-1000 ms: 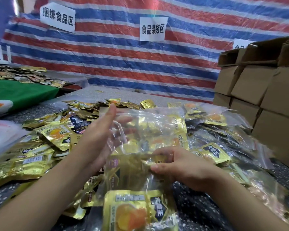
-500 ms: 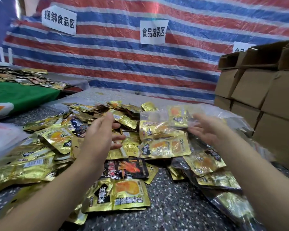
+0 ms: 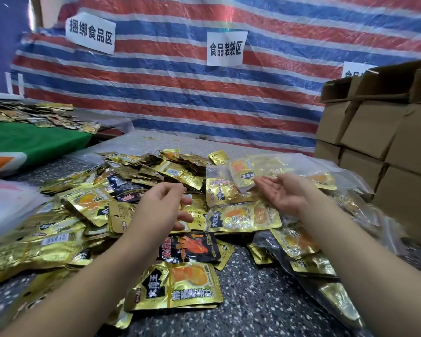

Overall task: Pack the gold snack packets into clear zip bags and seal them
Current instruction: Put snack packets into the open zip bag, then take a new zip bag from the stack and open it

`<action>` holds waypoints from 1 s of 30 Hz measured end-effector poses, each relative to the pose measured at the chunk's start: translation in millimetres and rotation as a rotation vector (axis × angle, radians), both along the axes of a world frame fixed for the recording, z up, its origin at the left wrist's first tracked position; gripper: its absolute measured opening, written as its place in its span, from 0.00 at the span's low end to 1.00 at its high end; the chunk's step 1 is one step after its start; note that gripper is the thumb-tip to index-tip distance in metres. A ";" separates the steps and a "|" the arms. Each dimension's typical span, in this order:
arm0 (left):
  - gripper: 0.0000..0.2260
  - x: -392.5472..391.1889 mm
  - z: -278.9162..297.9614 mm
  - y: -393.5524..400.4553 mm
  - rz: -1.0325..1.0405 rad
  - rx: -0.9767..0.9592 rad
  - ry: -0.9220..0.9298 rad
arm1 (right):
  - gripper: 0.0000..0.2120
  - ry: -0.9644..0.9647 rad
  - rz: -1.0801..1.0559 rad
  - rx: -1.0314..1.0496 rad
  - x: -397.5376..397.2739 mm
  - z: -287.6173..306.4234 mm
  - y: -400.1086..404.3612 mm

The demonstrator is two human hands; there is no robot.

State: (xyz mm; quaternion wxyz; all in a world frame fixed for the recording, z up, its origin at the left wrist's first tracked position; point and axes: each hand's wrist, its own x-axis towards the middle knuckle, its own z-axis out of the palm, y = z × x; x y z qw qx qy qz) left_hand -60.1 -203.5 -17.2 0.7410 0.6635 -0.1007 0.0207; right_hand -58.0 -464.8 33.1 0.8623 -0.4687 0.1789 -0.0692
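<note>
Loose gold snack packets [image 3: 88,203] lie heaped across the speckled table [image 3: 253,293]. A filled clear zip bag [image 3: 241,188] with gold packets inside rests on the pile between my hands. My left hand [image 3: 163,205] hovers above the heap, fingers loosely curled, holding nothing. My right hand [image 3: 282,193] is palm up with relaxed fingers, empty, just right of that bag. More filled clear bags [image 3: 326,239] lie under and beyond my right forearm. One gold packet [image 3: 178,285] lies close to me.
A black and red packet [image 3: 190,244] lies among the gold ones. Stacked cardboard boxes [image 3: 379,142] stand at the right. A striped tarp wall [image 3: 204,93] with paper signs closes the back. A green-covered table [image 3: 29,142] with more packets is at the left.
One second ago both hands held a filled clear bag near me. The bag now lies on the pile farther away, and both hands have let go and spread apart.
</note>
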 end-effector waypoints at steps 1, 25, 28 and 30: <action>0.07 -0.6 0.0 -0.1 -0.003 0.005 0.002 | 0.16 -0.011 -0.006 0.016 3.6 0.8 2.0; 0.12 -2.7 -10.4 -1.4 -0.020 0.231 -0.109 | 0.18 -0.006 -0.167 -0.416 5.2 -0.9 28.0; 0.22 -3.3 -9.7 -0.9 -0.010 0.258 -0.078 | 0.21 0.001 -0.186 -0.510 -1.9 -8.9 39.0; 0.27 -3.1 -9.7 -0.9 -0.010 0.244 -0.049 | 0.17 -0.065 -0.117 -0.558 -9.0 -14.7 47.2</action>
